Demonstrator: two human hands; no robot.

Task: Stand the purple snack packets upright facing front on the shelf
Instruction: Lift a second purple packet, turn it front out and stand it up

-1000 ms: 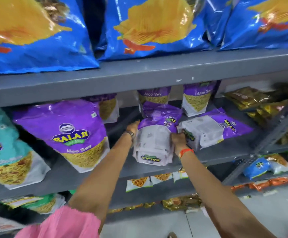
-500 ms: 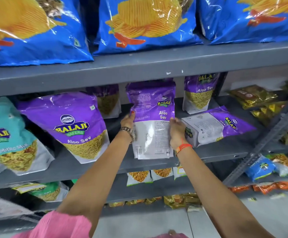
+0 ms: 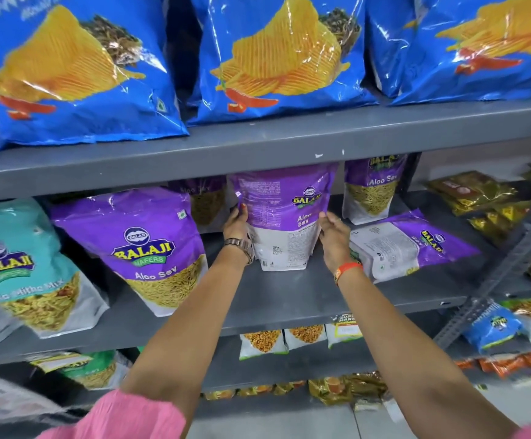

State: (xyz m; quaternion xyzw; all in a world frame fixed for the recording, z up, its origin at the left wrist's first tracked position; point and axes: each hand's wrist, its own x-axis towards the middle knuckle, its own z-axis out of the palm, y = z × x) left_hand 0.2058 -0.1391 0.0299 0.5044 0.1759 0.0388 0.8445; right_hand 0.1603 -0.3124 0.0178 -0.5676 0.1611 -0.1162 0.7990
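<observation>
Head view, looking down two bare forearms toward a grey metal shelf [image 3: 289, 296] in a shop. Nearest, pink sleeves [image 3: 121, 416] edge the bottom of the frame. On the shelf, the left hand [image 3: 237, 221] and right hand [image 3: 333, 237] press flat against opposite sides of a purple packet [image 3: 284, 217], clamping it between them; it stands upright with its base on the shelf, likely steadied so it does not topple. It shows its printed back and side, so it probably needs turning to face front. Just right of that packet a second purple packet [image 3: 409, 245] lies flat, not yet stood up. Left of it, a larger one [image 3: 137, 245] stands facing front beside a teal bag [image 3: 20, 267]. Behind, more purple packets [image 3: 371, 188] stand upright. Above the shelf, big blue bags [image 3: 273, 58] fill the next tier.
</observation>
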